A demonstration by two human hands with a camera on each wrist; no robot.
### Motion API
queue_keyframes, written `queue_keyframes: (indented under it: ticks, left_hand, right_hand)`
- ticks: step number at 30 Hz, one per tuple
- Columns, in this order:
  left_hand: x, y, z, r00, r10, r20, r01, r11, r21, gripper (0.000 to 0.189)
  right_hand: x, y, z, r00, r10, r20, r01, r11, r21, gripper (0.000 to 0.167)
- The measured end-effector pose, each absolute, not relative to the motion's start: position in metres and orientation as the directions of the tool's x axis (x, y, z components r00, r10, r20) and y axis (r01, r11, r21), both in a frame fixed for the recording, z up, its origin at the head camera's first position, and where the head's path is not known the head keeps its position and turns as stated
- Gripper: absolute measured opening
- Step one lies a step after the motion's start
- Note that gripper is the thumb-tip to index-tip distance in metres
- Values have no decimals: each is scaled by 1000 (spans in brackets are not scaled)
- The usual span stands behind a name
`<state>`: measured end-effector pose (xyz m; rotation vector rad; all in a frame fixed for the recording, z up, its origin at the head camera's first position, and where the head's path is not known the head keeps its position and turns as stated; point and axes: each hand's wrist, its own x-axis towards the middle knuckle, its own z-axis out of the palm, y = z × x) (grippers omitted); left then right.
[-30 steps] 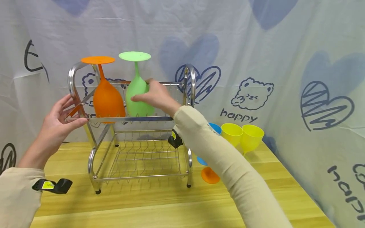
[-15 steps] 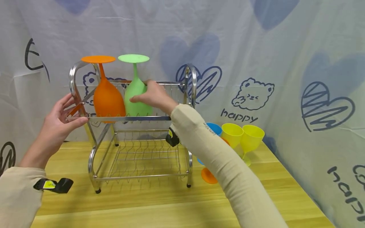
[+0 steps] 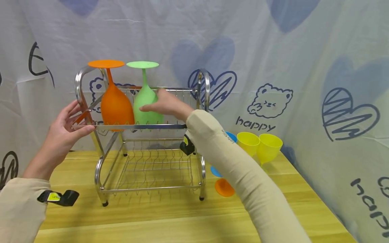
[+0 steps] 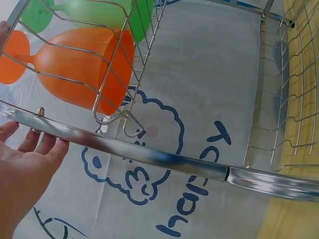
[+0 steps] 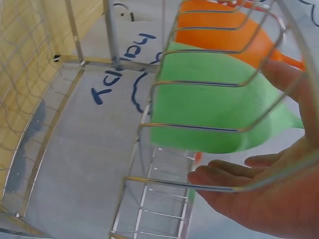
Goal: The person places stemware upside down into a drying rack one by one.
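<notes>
In the head view my right hand [image 3: 165, 103] is round the bowl of an upside-down green goblet [image 3: 146, 104], thumb across its front and fingers at its right side. The goblet stands in the top tier of a chrome two-tier dish rack [image 3: 146, 127], foot upward. Beside it on the left is an upside-down orange goblet [image 3: 117, 108]. My left hand [image 3: 63, 130] holds the rack's upper left side; the left wrist view has its fingertips [image 4: 59, 149] against the metal side rail. In the right wrist view, rack wires cross in front of the green bowl [image 5: 209, 104].
Right of the rack, two upright yellow goblets [image 3: 268, 148] stand on the wooden table [image 3: 170, 222]. A blue goblet [image 3: 231, 136] and the round orange foot [image 3: 224, 187] of another are partly hidden by my right sleeve [image 3: 237, 172]. A printed curtain [image 3: 261, 50] hangs behind.
The green goblet has sunk slightly lower in the top tier, and my right hand has come down with it. My left hand keeps its place on the rack.
</notes>
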<state>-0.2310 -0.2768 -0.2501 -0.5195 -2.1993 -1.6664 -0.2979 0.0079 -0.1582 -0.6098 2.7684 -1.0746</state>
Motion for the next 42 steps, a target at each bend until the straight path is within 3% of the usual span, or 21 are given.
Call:
queue_keyframes:
  ticks: [5, 11, 18, 22, 27, 32, 38, 42]
  left_hand:
    - [-230, -274, -250, -871, 83, 484, 490, 209, 846, 76]
    - [-224, -266, -254, -859, 28, 511, 500, 265, 825, 72]
    - [-216, -257, -257, -879, -41, 475, 411, 439, 799, 67]
    - [-208, -252, -260, -891, -110, 440, 397, 281, 874, 68]
    - [-194, -242, -262, -897, -156, 414, 415, 28, 909, 69]
    - [-184, -236, -267, -895, -151, 420, 434, -68, 899, 68]
    - [-173, -240, -286, -921, -123, 368, 376, -43, 926, 68]
    - [-172, -235, -302, -951, -104, 291, 285, 72, 956, 67]
  right_hand:
    - [-286, 18, -145, -912, -407, 53, -337, 671, -660, 94]
    - [-258, 34, -126, -892, -424, 153, -423, 667, -613, 83]
    - [-220, 62, -120, -777, -513, 365, -629, 604, -489, 62]
    - [-207, 81, -125, -722, -515, 462, -692, 530, -491, 54]
    - [-195, 112, -141, -689, -455, 564, -724, 464, -510, 49]
    - [-186, 146, -167, -676, -377, 634, -732, 449, -513, 47]
    - [-191, 178, -215, -665, -298, 685, -731, 449, -514, 45]
    - [-200, 198, -248, -742, -229, 630, -647, 493, -582, 45]
